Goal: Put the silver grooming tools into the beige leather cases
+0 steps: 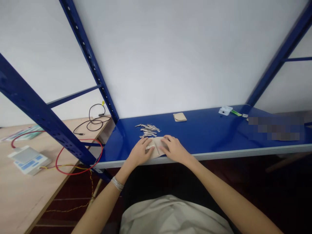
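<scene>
1. L hand (141,152), qty 1: grip part-closed, fingers bent, thumb on top; holding L side of beige folder (158,142).
2. R hand (175,149), qty 1: grip part-closed likewise, thumb & fingers on R side of same folder.
3. Beige folder, qty 1: opened out, approx. flat, between both hands at front edge of blue bench (204,136); dark fold line down mid.
4. Pale strip (149,147), qty 1: on L half of folder, by L fingers; ID unclear.
5. Metal pcs (148,130), qty several: loose pile just behind folder; overlapping, exact no. n/a.
6. Beige pouch (179,117), qty 1: closed, farther back, R of pile, apart from hands.
7. Clear packet (225,110), qty 1, w/ green item (236,113), qty 1, adj.: far R of bench.
</scene>
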The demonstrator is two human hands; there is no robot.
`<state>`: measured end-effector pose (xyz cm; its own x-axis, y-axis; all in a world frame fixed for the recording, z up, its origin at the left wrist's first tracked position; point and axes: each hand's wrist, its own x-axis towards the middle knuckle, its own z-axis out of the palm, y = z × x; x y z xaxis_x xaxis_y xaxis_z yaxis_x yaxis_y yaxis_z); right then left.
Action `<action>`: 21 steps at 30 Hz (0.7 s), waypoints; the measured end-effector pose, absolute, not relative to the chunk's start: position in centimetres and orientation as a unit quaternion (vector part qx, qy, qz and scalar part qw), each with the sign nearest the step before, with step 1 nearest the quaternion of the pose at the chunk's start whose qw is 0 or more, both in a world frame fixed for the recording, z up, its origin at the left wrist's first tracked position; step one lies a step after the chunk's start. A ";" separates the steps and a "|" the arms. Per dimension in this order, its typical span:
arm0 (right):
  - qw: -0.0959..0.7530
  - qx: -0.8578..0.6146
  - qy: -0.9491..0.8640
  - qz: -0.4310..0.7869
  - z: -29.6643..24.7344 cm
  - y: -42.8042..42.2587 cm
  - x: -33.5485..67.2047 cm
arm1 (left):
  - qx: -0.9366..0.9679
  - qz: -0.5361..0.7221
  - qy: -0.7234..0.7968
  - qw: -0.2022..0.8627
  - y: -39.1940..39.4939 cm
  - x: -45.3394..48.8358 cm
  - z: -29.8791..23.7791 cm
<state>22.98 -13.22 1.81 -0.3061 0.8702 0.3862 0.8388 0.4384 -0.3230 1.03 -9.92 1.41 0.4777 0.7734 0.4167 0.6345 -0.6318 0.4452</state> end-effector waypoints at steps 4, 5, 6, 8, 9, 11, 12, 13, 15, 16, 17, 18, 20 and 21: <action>0.239 -0.472 -0.847 0.048 1.5 -14.1 23.1 | 0.853 0.304 0.413 0.097 -10.8 1.2 1.3; 0.229 -0.469 -0.852 0.053 1.4 -14.3 23.1 | 0.855 0.301 0.412 0.094 -11.0 1.1 1.3; 0.219 -0.471 -0.853 0.055 1.4 -14.5 23.1 | 0.857 0.296 0.412 0.093 -11.1 1.1 1.3; 0.204 -0.482 -0.851 0.053 1.4 -14.7 23.0 | 0.861 0.286 0.410 0.093 -11.1 0.9 1.5; 0.197 -0.484 -0.851 0.052 1.4 -14.7 22.9 | 0.863 0.282 0.409 0.093 -11.0 0.9 1.6; 0.187 -0.488 -0.851 0.050 1.4 -14.6 22.8 | 0.868 0.272 0.404 0.094 -10.6 0.8 1.7; 0.185 -0.489 -0.851 0.050 1.3 -14.5 22.8 | 0.870 0.268 0.403 0.095 -10.4 0.8 1.8; 0.184 -0.491 -0.850 0.052 1.3 -14.4 22.8 | 0.871 0.266 0.402 0.097 -10.1 0.8 1.9; 0.190 -0.494 -0.847 0.056 1.1 -13.9 22.9 | 0.870 0.266 0.401 0.109 -9.6 1.0 2.1; 0.194 -0.494 -0.846 0.057 1.1 -13.7 23.0 | 0.867 0.269 0.401 0.119 -9.4 1.0 2.2; 0.198 -0.492 -0.846 0.059 1.0 -13.5 23.1 | 0.864 0.273 0.402 0.132 -9.2 1.0 2.3; 0.201 -0.489 -0.847 0.062 0.9 -13.3 23.3 | 0.859 0.279 0.402 0.151 -9.0 1.0 2.4; 0.203 -0.481 -0.850 0.068 0.9 -13.0 23.6 | 0.841 0.297 0.404 0.203 -8.4 0.6 2.6; 0.203 -0.478 -0.852 0.069 1.0 -12.9 23.7 | 0.827 0.311 0.407 0.231 -8.1 0.2 2.7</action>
